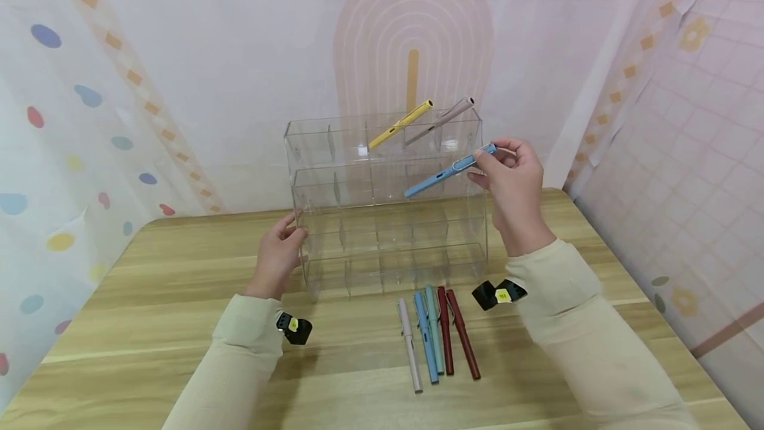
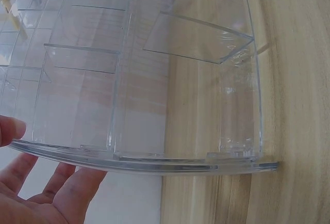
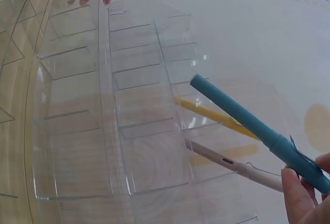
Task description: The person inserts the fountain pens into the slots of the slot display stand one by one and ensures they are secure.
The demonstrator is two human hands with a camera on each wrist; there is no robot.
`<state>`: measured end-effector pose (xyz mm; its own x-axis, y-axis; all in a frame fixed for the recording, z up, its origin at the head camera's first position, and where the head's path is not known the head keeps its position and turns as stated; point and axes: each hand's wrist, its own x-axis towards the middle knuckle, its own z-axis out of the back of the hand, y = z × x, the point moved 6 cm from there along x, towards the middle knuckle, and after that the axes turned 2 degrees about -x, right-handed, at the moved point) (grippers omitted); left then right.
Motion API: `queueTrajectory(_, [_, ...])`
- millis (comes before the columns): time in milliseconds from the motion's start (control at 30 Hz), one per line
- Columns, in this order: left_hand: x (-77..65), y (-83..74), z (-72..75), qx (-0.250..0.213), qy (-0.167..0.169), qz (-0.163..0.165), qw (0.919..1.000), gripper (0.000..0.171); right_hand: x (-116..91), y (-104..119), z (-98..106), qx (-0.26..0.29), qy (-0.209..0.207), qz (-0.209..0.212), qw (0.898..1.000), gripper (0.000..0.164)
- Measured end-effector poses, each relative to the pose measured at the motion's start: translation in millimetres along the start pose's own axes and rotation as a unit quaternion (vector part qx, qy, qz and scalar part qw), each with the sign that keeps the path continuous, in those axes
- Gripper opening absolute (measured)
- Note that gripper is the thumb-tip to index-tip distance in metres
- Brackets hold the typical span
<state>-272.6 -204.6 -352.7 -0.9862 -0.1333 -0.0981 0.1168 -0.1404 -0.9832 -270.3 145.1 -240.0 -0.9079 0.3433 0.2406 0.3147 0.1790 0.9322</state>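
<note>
A clear acrylic organizer (image 1: 297,201) with tiered rows of compartments stands upright on the wooden table. My left hand (image 1: 277,254) grips its left side wall (image 2: 154,165), with the thumb on one face and the fingers on the other. Between thumb and fingers, my right hand (image 1: 516,181) pinches a blue pen (image 1: 438,178) by its clipped cap end. The pen slants down to the left, overlapping the upper tiers in the head view. In the top row lean a yellow pen (image 1: 401,123) and a pale greyish-pink pen (image 1: 442,121), both with their caps upward.
Several pens lie side by side before the organizer: a pale pink one (image 1: 410,347), a blue one (image 1: 426,340), a teal one (image 1: 434,330) and two dark red ones (image 1: 445,334). Patterned curtains (image 1: 239,52) hang behind and beside the table (image 1: 179,284).
</note>
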Motion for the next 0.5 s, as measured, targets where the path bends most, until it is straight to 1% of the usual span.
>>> queueTrajectory(200, [-0.5,0.9,2.2,0.002,-0.002,0.001,1.0000,0.054,7.8,-3.1,-11.4,0.022,-0.030,0.016,0.999,0.023])
queueTrajectory(333, [0.0,1.0,3.1,0.009,-0.008,-0.001,0.9999,0.054,10.6,-8.7,-21.9,0.035,-0.045,0.016,0.998,0.023])
queueTrajectory(500, [0.1,1.2,4.3,0.013,-0.011,-0.001,0.9999,0.053,9.4,-18.3,-33.4,0.048,-0.053,0.013,0.997,0.026])
